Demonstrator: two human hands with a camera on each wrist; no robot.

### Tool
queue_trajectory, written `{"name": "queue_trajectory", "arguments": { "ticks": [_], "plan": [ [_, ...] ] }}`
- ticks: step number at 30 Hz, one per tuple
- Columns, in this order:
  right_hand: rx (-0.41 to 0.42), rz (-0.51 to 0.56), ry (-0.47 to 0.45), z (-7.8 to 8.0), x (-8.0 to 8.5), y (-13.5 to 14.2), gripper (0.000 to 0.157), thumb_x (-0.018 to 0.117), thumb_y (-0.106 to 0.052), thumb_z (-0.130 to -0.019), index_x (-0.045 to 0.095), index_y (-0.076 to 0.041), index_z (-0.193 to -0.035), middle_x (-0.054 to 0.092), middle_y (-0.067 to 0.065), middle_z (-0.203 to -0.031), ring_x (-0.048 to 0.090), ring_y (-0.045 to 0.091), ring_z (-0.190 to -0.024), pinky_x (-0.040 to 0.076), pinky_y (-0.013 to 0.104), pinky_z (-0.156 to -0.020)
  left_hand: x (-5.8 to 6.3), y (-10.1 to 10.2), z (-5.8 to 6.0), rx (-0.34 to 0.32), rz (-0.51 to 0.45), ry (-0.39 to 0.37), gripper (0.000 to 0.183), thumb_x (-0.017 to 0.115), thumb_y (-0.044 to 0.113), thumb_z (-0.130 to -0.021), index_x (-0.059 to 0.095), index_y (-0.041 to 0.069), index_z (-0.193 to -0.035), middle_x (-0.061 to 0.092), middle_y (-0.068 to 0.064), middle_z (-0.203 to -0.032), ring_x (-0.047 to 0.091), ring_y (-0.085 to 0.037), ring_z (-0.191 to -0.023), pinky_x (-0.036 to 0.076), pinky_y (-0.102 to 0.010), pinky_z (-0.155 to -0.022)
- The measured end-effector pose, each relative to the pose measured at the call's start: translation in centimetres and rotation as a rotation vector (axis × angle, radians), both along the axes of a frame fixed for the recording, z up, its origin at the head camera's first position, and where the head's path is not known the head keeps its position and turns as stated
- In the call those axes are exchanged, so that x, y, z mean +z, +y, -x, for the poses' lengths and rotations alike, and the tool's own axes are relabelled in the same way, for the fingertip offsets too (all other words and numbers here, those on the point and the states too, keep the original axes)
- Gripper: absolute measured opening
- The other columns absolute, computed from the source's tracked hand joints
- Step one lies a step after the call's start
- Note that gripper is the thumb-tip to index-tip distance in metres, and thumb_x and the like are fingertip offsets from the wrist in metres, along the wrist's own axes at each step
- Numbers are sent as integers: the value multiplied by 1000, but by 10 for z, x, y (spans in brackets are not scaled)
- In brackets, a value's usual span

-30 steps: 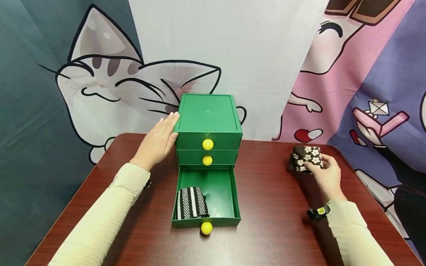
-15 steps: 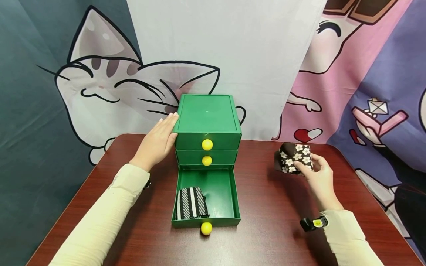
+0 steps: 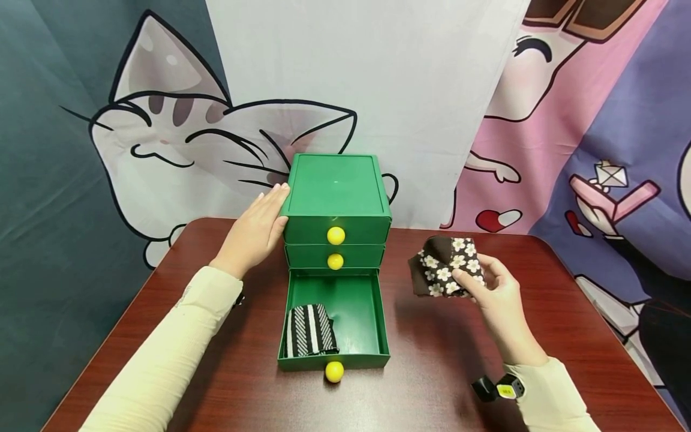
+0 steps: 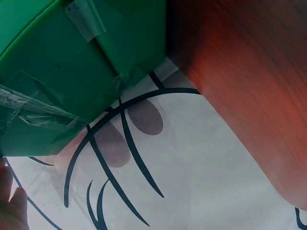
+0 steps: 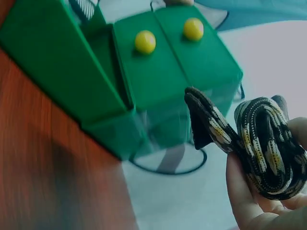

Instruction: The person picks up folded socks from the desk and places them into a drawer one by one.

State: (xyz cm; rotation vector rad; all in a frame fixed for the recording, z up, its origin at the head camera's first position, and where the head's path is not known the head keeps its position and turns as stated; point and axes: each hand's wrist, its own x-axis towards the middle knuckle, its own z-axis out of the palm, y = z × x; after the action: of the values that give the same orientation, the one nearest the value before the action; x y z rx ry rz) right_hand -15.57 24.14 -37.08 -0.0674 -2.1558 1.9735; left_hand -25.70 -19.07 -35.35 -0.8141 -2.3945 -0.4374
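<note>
A green drawer cabinet (image 3: 337, 186) with yellow ball knobs stands at the back of the table, its bottom drawer (image 3: 358, 312) pulled out. In that drawer's left half lies a folded black-and-white striped sock (image 3: 312, 330). My left hand (image 3: 254, 231) rests with straight fingers against the cabinet's upper left side. Right of the cabinet, my right hand (image 3: 499, 294) pinches a rolled black sock with white flowers (image 3: 450, 267) between thumb and fingers, above the table. Its rolled layers show in the right wrist view, with one dark end (image 5: 199, 117) sticking out toward the cabinet.
The reddish-brown table (image 3: 426, 384) spreads around the cabinet, with rounded back corners. Behind it hangs a cloth backdrop (image 3: 410, 90) with cartoon animals. Clear tape (image 4: 43, 105) is stuck to the cabinet's side. A black object (image 3: 664, 354) shows at the right edge.
My right hand has moved left and slightly nearer with the flowered sock, from the table's back right toward the cabinet. The left hand, cabinet and striped sock have stayed put.
</note>
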Motion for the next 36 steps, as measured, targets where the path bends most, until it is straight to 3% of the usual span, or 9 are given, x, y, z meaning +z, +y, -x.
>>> {"name": "queue_trajectory", "arguments": {
  "ticks": [7, 15, 19, 26, 36],
  "plan": [
    [91, -42, 13, -11, -2, -29, 33, 76, -9, -92, 64, -10, -123, 72, -4, -96, 68, 6, -76, 58, 21, -63, 0, -1, 0, 2, -5, -4, 55, 50, 13, -105, 35, -6, -154, 40, -20, -158, 34, -35, -148, 23, -50, -124],
    [265, -45, 22, -17, -17, -65, 32, 74, -6, -92, 64, -1, -122, 73, 3, -96, 71, 12, -79, 60, 27, -66, 0, -3, 0, 5, -15, -4, 54, 49, 13, -106, 35, -6, -154, 39, -21, -158, 33, -34, -148, 22, -48, -124],
    [311, -67, 21, -18, -23, -80, 31, 76, -7, -91, 66, -1, -120, 73, 7, -98, 71, 14, -79, 60, 27, -66, 0, -1, 0, 2, -15, -8, 55, 50, 14, -105, 35, -6, -154, 39, -21, -158, 33, -34, -149, 21, -48, -125],
    [252, -224, 0, -13, -28, -104, 32, 82, -13, -86, 71, -7, -114, 73, 8, -102, 68, 13, -84, 58, 25, -73, 0, -1, -1, 1, -20, -10, 55, 49, 14, -106, 35, -6, -154, 40, -21, -158, 34, -34, -148, 22, -49, -124],
    [169, -554, 123, -7, -37, -133, 33, 83, -19, -83, 70, -11, -112, 74, 2, -98, 67, 15, -84, 57, 31, -72, -2, 0, 0, -13, -36, 8, 54, 49, 16, -106, 35, -6, -154, 40, -21, -157, 34, -34, -148, 22, -48, -124]
  ]
}}
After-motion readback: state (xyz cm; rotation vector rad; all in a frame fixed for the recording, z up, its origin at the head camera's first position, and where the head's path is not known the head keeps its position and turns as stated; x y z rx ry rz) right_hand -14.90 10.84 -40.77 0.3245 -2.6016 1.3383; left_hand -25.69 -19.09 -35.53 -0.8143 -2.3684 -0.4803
